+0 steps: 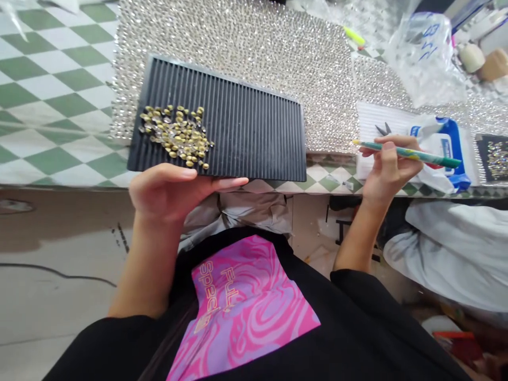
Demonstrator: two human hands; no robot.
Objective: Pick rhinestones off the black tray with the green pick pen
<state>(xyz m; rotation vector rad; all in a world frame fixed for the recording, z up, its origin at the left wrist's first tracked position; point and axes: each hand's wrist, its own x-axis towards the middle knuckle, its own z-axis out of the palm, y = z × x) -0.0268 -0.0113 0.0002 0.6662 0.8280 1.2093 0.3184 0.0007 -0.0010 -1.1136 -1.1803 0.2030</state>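
Observation:
My left hand (166, 193) grips the near edge of a black ridged tray (254, 132), thumb on top and fingers underneath. Loose rhinestones (178, 135), some gold side up and some clear, lie in a heap on the tray's left half. Off to the right, my right hand (391, 166) pinches a green pen-like stick (420, 154) with a yellowish tip pointing left. That tip is apart from the tray. Behind and beneath the tray spreads a sheet covered in sparkling rhinestones (238, 37).
A green-and-white checked cloth (59, 69) covers the table. Right of centre lie dark pointed tips (383, 128), perhaps scissors, and a blue-and-white wipes pack (448, 151). A second black tray (494, 159) sits far right. Farther back are a yellow marker (354, 37) and clear plastic bags (428, 58).

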